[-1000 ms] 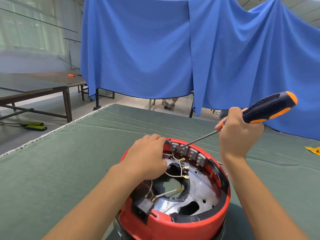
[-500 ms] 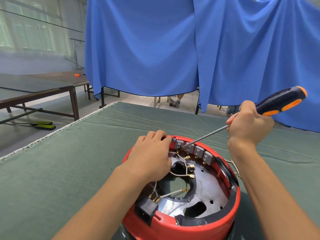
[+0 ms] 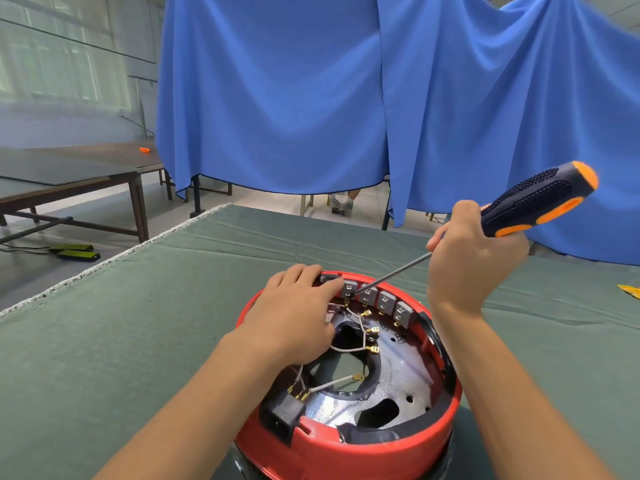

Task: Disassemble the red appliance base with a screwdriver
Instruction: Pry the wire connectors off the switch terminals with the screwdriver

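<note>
The red appliance base (image 3: pixel 349 448) lies open side up on the green table, showing a metal plate, white wires with brass terminals and a row of grey switch blocks (image 3: pixel 377 301) along its far rim. My left hand (image 3: pixel 294 317) rests on the far-left rim, its fingertips beside the first grey block. My right hand (image 3: pixel 471 261) grips the black-and-orange screwdriver (image 3: pixel 536 199) by the handle. The shaft slants down to the left and its tip sits at the first grey block.
The green cloth table (image 3: pixel 138 323) spreads around the base. A yellow scrap (image 3: pixel 630 291) lies at the right edge. Blue drapes (image 3: pixel 346 98) hang behind. Dark wooden tables (image 3: pixel 69 178) stand at the far left, with flat green-black items (image 3: pixel 74 252) on the floor.
The view shifted slightly, so the base sits a little to the right in frame. Both hands keep their grips, and the screwdriver tip stays at the grey blocks.
</note>
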Demonstrator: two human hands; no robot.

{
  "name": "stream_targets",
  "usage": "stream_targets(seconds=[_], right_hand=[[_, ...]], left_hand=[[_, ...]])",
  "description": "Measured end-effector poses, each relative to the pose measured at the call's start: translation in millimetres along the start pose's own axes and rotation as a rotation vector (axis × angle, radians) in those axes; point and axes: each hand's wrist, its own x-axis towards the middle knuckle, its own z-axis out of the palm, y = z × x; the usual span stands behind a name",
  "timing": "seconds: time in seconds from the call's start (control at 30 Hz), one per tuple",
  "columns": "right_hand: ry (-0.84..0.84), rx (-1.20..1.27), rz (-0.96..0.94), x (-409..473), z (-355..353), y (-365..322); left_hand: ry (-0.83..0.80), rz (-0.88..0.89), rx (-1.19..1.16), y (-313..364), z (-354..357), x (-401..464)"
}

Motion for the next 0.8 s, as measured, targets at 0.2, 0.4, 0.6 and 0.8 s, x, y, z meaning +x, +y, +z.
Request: stream_targets(seconds=[0.2, 0.4, 0.6, 0.8], right_hand=[[-0.064, -0.064, -0.035, -2, -3, -3], [-0.009, -0.073, 0.05, 11, -2, 3], [0.023, -0.151, 0.139, 26, 3, 16], [0.042, -0.16, 0.192, 36, 3, 26]], left_hand=[[-0.037, 0.006, 0.092, 3, -3, 0], [-0.043, 0.009, 0.11, 5, -4, -1], [-0.041, 0.01, 0.111, 5, -5, 0], [-0.045, 0.005, 0.114, 4, -4, 0]])
